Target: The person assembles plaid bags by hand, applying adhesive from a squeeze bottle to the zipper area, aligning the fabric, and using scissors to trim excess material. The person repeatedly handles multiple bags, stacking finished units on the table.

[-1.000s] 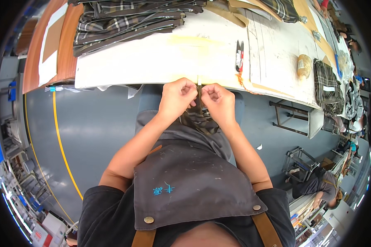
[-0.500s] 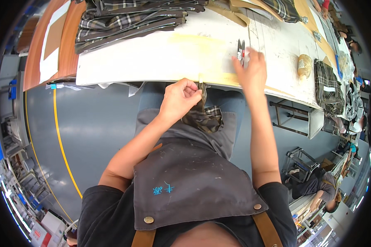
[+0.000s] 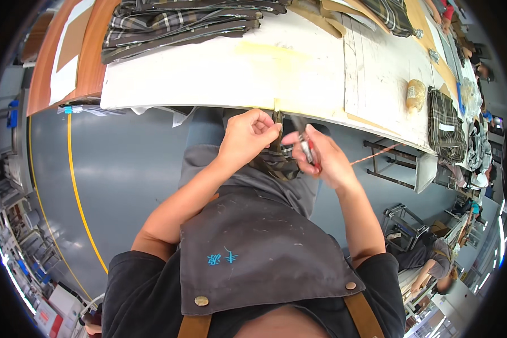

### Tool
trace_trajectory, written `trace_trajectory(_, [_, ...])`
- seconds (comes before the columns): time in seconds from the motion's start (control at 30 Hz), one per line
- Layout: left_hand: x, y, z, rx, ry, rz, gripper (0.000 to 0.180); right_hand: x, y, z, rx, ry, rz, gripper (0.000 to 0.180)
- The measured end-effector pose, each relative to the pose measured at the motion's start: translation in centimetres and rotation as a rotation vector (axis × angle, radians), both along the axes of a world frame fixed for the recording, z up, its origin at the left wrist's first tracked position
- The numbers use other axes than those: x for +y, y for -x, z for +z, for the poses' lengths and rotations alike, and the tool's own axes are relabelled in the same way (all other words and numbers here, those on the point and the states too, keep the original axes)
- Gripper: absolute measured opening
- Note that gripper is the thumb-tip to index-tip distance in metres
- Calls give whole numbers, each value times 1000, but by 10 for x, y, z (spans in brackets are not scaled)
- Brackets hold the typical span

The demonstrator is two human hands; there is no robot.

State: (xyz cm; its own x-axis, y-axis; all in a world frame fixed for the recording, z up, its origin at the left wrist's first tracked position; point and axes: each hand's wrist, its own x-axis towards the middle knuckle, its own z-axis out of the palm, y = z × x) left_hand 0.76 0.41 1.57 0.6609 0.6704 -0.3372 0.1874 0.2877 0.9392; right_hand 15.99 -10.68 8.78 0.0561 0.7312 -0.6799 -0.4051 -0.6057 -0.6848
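My left hand (image 3: 245,135) is closed in a pinch at the table's front edge, on the upper end of a plaid fabric piece (image 3: 279,167) that hangs down over my lap. A narrow dark strip of it rises beside my fingertips to the edge. My right hand (image 3: 333,162) is wrapped round a pair of thread snips (image 3: 306,147) with red on the handle. Their blades, smeared by motion, point up toward the table edge, just right of the strip. A thin reddish cord (image 3: 377,153) runs off to the right behind that hand.
Plaid pieces with zippers (image 3: 180,31) lie stacked at the back left of the white table (image 3: 208,79). On the right are a wrapped tan roll (image 3: 416,96) and a folded plaid bundle (image 3: 446,124). Another person (image 3: 434,262) works at the lower right.
My right hand has picked the snips up off the table and brought them down and left, beside the fabric strip. My left hand keeps its pinch at the edge.
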Motion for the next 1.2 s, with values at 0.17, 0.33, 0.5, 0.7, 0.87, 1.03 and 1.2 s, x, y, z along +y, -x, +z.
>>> trace_trajectory(0.17, [1, -1, -6, 19, -76, -45, 9, 0, 8, -11, 53, 173, 38, 48])
trace_trajectory(0.33, [1, 0, -5, 3, -14, -39, 9, 11, 5, -12, 118, 215, 52, 43])
trace_trajectory(0.5, [1, 0, -7, -9, -18, -45, 7, 16, 5, -18, 124, 168, 24, 44])
trace_trajectory(0.7, [2, -2, -9, -47, -30, -49, 5, 20, 3, -32, 189, 80, -15, 40])
trace_trajectory(0.87, [2, -2, -14, -40, -31, -59, 5, 19, 1, -35, 192, 33, -71, 34])
trace_trajectory(1.03, [0, -1, -10, -56, 27, -12, 9, 31, -49, -27, -784, -322, -167, 33])
trace_trajectory(1.2, [0, 0, -13, -57, 73, 10, 9, 33, -43, -18, -1365, -347, -19, 26])
